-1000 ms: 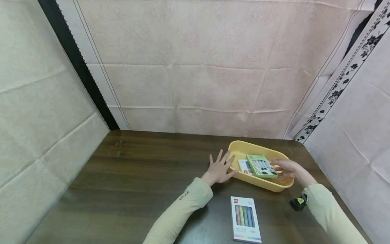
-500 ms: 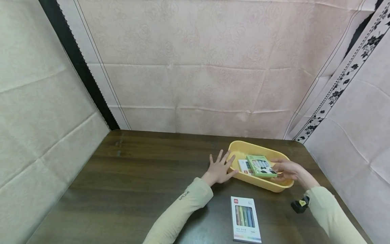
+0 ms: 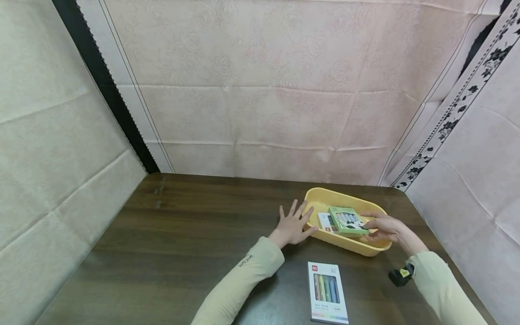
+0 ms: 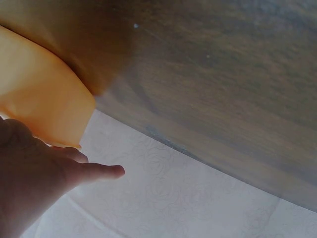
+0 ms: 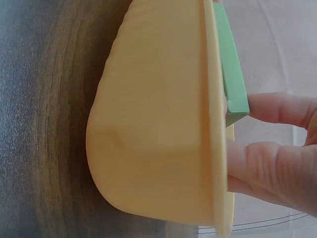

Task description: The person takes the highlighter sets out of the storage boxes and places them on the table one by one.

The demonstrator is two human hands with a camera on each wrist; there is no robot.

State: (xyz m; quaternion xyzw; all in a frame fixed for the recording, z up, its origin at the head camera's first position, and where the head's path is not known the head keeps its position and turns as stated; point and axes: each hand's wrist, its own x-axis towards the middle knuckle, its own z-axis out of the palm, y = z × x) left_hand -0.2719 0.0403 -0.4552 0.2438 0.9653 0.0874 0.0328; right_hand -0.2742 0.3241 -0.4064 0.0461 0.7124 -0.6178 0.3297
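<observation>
In the head view, a yellow plastic basket stands at the right of the table. Inside it lies a small white box, partly covered by a green box with a panda picture and a row of pale sticks on its front. My right hand pinches the green box at its right end. The right wrist view shows that green box tilted above the basket rim, a fingertip at its corner and other fingers inside the basket. My left hand, fingers spread, rests against the basket's left end.
A white box with coloured sticks behind a window lies on the dark wooden table, in front of the basket. Pale cloth hangs behind the table and along both sides. A black device sits at the right wrist.
My right hand has closed on the green box's right end, and the box's near edge has risen slightly. The left hand and the basket stay where they were.
</observation>
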